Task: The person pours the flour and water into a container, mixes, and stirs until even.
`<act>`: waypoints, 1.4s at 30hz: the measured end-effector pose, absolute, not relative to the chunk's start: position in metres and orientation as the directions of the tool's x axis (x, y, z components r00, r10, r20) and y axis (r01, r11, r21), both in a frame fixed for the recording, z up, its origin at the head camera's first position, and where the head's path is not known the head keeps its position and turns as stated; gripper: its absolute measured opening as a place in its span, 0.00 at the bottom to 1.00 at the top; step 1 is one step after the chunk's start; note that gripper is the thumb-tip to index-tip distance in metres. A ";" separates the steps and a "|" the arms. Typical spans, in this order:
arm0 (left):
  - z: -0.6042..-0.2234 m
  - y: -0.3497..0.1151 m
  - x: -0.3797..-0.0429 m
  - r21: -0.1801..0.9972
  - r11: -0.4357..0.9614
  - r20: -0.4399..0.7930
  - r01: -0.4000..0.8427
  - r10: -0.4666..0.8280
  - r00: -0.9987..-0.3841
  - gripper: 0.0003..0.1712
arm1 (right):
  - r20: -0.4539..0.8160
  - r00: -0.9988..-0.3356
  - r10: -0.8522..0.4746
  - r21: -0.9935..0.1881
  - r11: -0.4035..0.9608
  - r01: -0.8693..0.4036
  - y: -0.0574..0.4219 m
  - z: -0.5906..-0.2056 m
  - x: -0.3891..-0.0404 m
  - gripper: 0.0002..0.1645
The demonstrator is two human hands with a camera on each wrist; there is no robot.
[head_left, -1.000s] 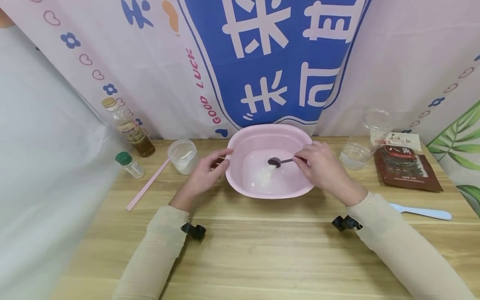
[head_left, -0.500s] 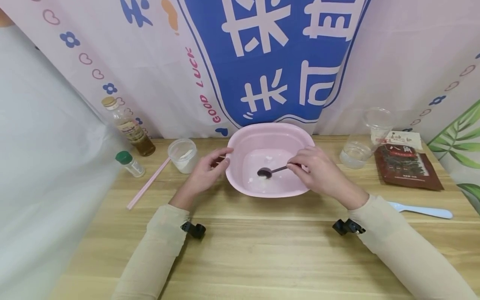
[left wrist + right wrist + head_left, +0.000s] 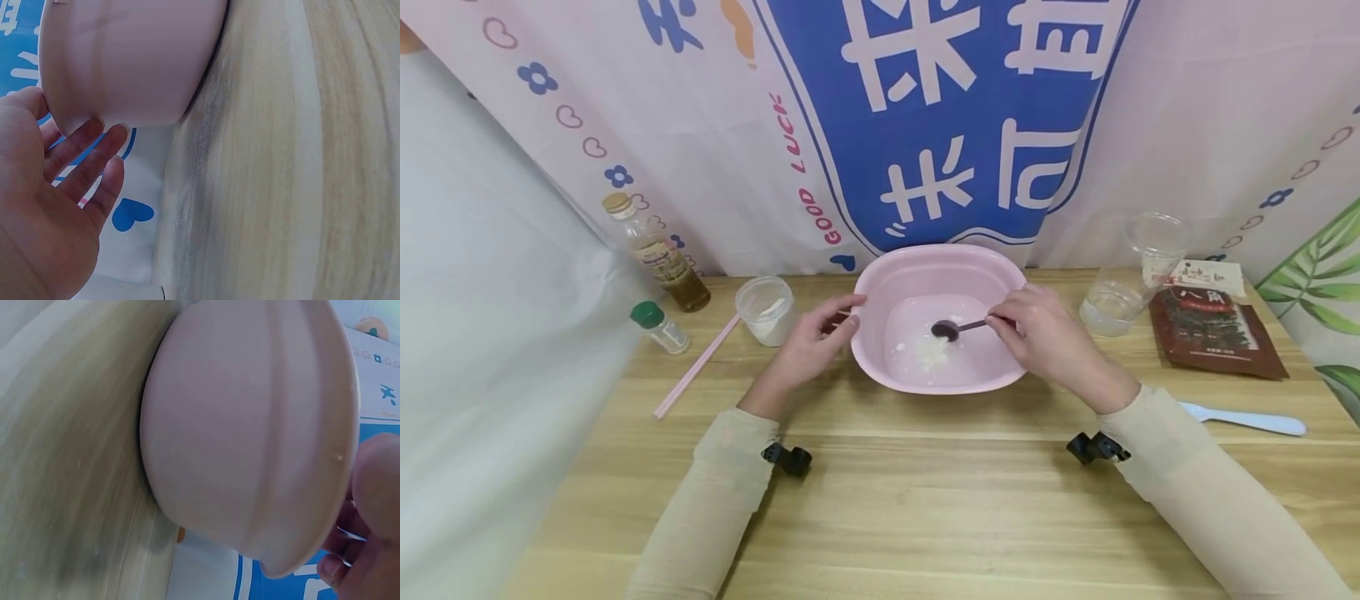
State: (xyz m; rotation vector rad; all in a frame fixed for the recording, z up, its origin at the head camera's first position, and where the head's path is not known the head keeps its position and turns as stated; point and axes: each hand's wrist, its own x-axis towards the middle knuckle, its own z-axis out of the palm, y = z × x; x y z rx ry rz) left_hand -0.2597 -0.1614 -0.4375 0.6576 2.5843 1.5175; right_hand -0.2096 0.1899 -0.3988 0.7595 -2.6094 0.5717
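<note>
A pink plastic basin (image 3: 942, 383) stands on the table, with wet white powder (image 3: 933, 353) on its floor. My right hand (image 3: 1037, 332) reaches over the basin's right rim and pinches the thin handle of a small dark spoon (image 3: 945, 331). The spoon's bowl is down inside the basin, at the edge of the powder. At the left rim my left hand (image 3: 817, 340) touches the basin with extended fingers. In the left wrist view those fingers (image 3: 84, 150) lie against the outer wall, thumb at the rim. The right wrist view hides the spoon behind the basin.
Left of the basin are a tub of white powder (image 3: 766, 321), pink chopsticks (image 3: 697, 367), a green-capped shaker (image 3: 660, 327) and an oil bottle (image 3: 662, 262). To the right stand a clear cup (image 3: 1108, 310), a brown packet (image 3: 1213, 333) and a light-blue handled utensil (image 3: 1247, 418). A printed cloth (image 3: 715, 150) hangs behind.
The spoon swung left and toward me inside the basin, then back right and away. The white powder has shifted into a differently shaped patch. My left hand has stayed at the rim.
</note>
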 end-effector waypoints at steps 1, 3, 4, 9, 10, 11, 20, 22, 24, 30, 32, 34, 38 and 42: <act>-0.438 -0.161 -0.260 0.849 0.418 0.151 0.324 0.397 -0.905 0.24 | 0.449 -0.791 -0.415 -0.265 0.784 -0.562 0.191 -0.399 -0.210 0.05; -0.437 -0.161 -0.259 0.848 0.417 0.152 0.326 0.397 -0.905 0.24 | 0.456 -0.794 -0.401 -0.249 0.800 -0.547 0.193 -0.400 -0.211 0.05; -0.437 -0.161 -0.259 0.849 0.417 0.153 0.326 0.397 -0.905 0.24 | 0.462 -0.793 -0.397 -0.240 0.805 -0.543 0.195 -0.400 -0.212 0.05; -0.436 -0.161 -0.259 0.849 0.415 0.153 0.326 0.396 -0.905 0.24 | 0.503 -0.771 -0.389 -0.212 0.810 -0.547 0.198 -0.402 -0.213 0.04; -0.436 -0.161 -0.259 0.850 0.415 0.151 0.324 0.396 -0.906 0.24 | 0.503 -0.769 -0.394 -0.209 0.808 -0.550 0.198 -0.402 -0.213 0.04; -0.436 -0.161 -0.259 0.850 0.416 0.150 0.323 0.397 -0.905 0.24 | 0.499 -0.768 -0.401 -0.207 0.806 -0.555 0.197 -0.402 -0.212 0.04; -0.436 -0.161 -0.259 0.848 0.413 0.160 0.333 0.398 -0.903 0.25 | 0.431 -0.765 -0.478 -0.320 0.711 -0.626 0.186 -0.399 -0.208 0.04; -0.437 -0.161 -0.259 0.847 0.411 0.170 0.338 0.394 -0.903 0.25 | 0.425 -0.756 -0.498 -0.331 0.691 -0.642 0.185 -0.400 -0.207 0.04; -0.437 -0.161 -0.258 0.848 0.406 0.178 0.342 0.390 -0.904 0.24 | 0.423 -0.745 -0.515 -0.330 0.678 -0.656 0.185 -0.401 -0.207 0.03; -0.437 -0.161 -0.257 0.849 0.401 0.184 0.344 0.387 -0.904 0.24 | 0.439 -0.681 -0.586 -0.321 0.606 -0.728 0.187 -0.403 -0.204 0.04; -0.438 -0.161 -0.257 0.848 0.401 0.185 0.346 0.388 -0.903 0.24 | 0.444 -0.664 -0.601 -0.327 0.582 -0.745 0.187 -0.402 -0.203 0.04; -0.438 -0.162 -0.258 0.848 0.401 0.185 0.347 0.389 -0.902 0.24 | 0.452 -0.653 -0.608 -0.330 0.566 -0.755 0.186 -0.402 -0.202 0.04; -0.440 -0.163 -0.259 0.847 0.404 0.181 0.346 0.392 -0.902 0.24 | 0.442 -0.684 -0.581 -0.342 0.596 -0.727 0.182 -0.402 -0.202 0.04; -0.440 -0.163 -0.260 0.847 0.404 0.179 0.346 0.397 -0.900 0.24 | 0.430 -0.743 -0.513 -0.333 0.675 -0.659 0.178 -0.401 -0.206 0.04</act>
